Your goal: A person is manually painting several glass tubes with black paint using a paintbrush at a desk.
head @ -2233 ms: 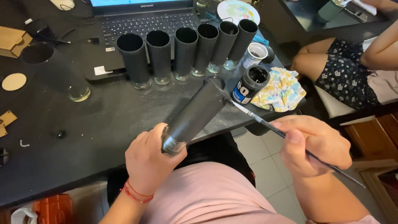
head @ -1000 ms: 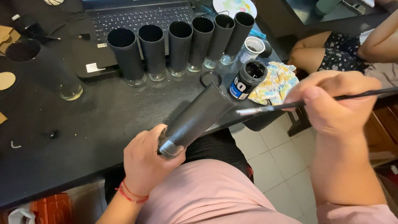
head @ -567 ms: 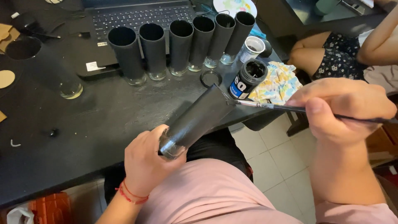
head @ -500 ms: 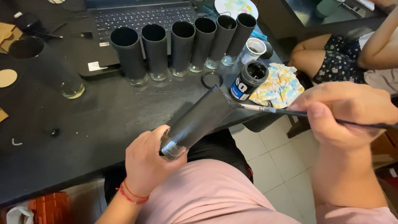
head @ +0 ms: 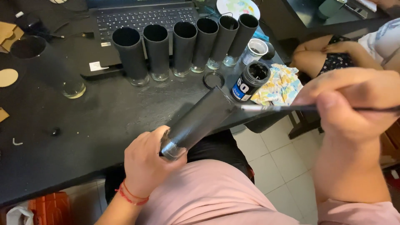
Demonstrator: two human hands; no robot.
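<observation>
Painting: black coat going onto a tall glass cylinder, by my reading.
Left hand: closed round the cylinder's clear glass base, holding it tilted over the near edge of the black table.
Right hand: pinched narrow on a thin long-handled brush; bristle tip touches the cylinder's far rim.
Paint: open black pot just beyond the rim, beside a patterned cloth.
Far side: row of six black-coated glasses.
Next move, judged: steady strokes along the rim while turning the cylinder.
</observation>
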